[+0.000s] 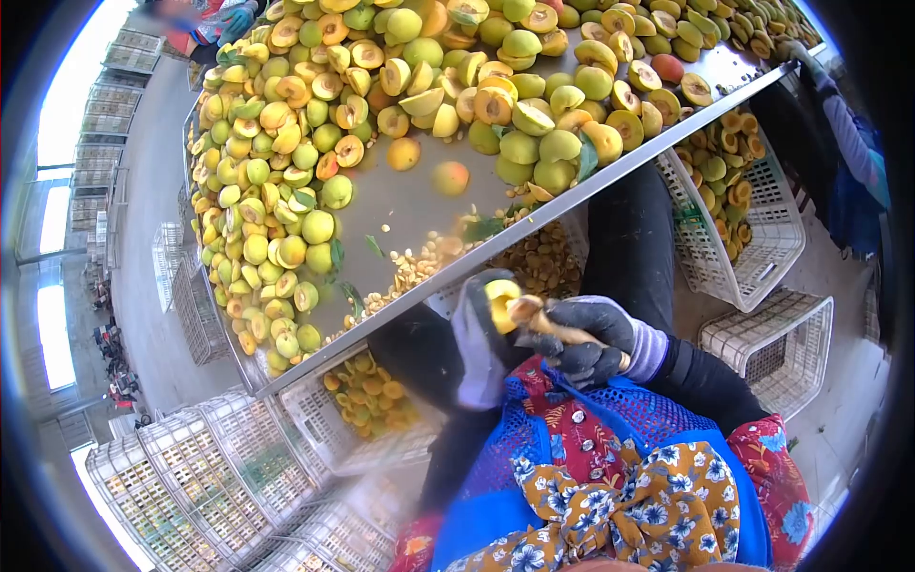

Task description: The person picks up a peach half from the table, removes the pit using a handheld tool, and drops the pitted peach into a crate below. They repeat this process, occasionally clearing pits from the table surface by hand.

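One fruit half tight inside left hand, wooden-handled tool tight inside right hand.

We see the grey sheet-metal table as smooth, with a dull sheen. The white lattice crate looks like hard, matt plastic. Our left hand wears a pale cloth glove around a yellow cut fruit half. Our right hand wears a dark, rough knit glove around a pale stick-shaped tool handle, seemingly bare matt wood. The blue mesh apron is open netting.
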### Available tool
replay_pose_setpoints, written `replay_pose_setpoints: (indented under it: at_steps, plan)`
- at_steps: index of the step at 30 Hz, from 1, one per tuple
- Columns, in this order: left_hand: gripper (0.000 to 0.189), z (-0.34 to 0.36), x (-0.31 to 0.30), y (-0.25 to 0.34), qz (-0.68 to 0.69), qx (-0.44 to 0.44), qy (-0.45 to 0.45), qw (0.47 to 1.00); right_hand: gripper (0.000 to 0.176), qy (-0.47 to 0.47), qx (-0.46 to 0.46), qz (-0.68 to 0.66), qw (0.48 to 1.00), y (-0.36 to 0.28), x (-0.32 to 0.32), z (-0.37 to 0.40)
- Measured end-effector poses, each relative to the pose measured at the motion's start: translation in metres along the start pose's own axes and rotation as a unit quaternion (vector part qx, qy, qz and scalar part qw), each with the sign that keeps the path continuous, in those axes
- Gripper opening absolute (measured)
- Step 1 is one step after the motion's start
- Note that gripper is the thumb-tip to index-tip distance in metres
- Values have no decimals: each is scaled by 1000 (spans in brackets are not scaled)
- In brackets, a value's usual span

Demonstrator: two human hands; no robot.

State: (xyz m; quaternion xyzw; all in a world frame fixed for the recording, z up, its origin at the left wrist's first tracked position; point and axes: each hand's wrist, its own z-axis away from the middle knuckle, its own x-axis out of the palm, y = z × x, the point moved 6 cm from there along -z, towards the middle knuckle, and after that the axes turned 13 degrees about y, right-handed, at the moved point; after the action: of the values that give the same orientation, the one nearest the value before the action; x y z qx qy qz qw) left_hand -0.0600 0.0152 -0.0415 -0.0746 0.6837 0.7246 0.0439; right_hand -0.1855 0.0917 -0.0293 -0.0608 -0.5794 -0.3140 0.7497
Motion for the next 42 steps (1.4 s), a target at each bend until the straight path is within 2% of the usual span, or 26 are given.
replay_pose_setpoints:
  at_steps: [2,3,4,6,7,10,12,13,15,19,21,23,24,25,26,27,28,30,31,32,34,37,39,40,41,42]
  plan:
    - [30,3,-41,4,28,-114,97,988,40,25,-10,-32,999,-16,-7,7]
    - [28,-1,-69,14,-189,-8,70,980,38,94,-32,44,994,-21,-29,7]
    - [26,-4,-96,24,-397,101,73,909,37,161,-56,122,978,-26,-43,9]
    - [40,1,-144,37,-673,-58,102,730,35,260,-89,207,939,-32,-44,11]
    - [42,1,-160,40,-755,4,129,643,35,275,-121,250,921,-35,-46,11]
    - [44,-30,-145,59,-756,117,124,632,31,229,-132,221,939,-33,-39,5]
    - [45,-71,-94,62,-592,143,98,787,28,238,-141,274,921,-36,-45,2]
    - [46,-95,-59,64,-559,159,54,812,28,248,-155,333,897,-39,-41,2]
    - [48,-133,2,49,-560,198,11,805,36,239,-208,486,815,-47,-42,2]
    - [49,-168,52,6,-533,265,-87,799,40,262,-242,527,771,-41,-37,16]
    - [48,-165,45,2,-357,87,-170,915,36,314,-347,563,682,-50,-32,24]
    - [40,-140,36,-3,-93,-137,-209,964,27,353,-382,545,657,-53,-17,32]
    - [32,-126,29,-17,90,-242,-219,941,25,355,-385,560,642,-53,-4,35]
    - [30,-107,26,-6,184,-175,-198,947,23,357,-387,576,625,-54,8,37]
    - [30,-91,26,8,160,-128,-190,960,21,359,-388,592,608,-53,13,36]
    - [30,-75,26,22,135,-82,-179,971,20,321,-451,641,532,-52,24,34]
    - [31,-64,26,41,-10,-55,-180,982,21,317,-458,670,490,-49,26,32]
    - [37,-47,27,20,134,-145,-194,961,24,306,-472,722,404,-45,31,27]
    - [41,-39,28,10,202,-191,-196,940,30,324,-453,731,395,-44,38,29]
    - [48,-29,34,3,365,-308,-190,858,27,327,-448,733,393,-42,36,27]
    - [48,-18,32,13,282,-258,-137,914,22,335,-441,736,389,-39,33,23]
    - [46,-12,24,18,125,-134,-75,980,36,334,-410,766,364,-32,37,20]
    - [44,-11,19,27,-14,-34,-56,998,33,291,-431,791,322,-24,41,18]
    - [42,-9,18,22,6,-53,-35,998,32,268,-440,803,301,-19,42,16]
    - [41,-5,18,13,27,-72,-14,997,26,319,-405,779,357,-19,29,12]
    - [39,-1,18,7,48,-90,7,995,26,290,-450,757,375,-19,25,8]
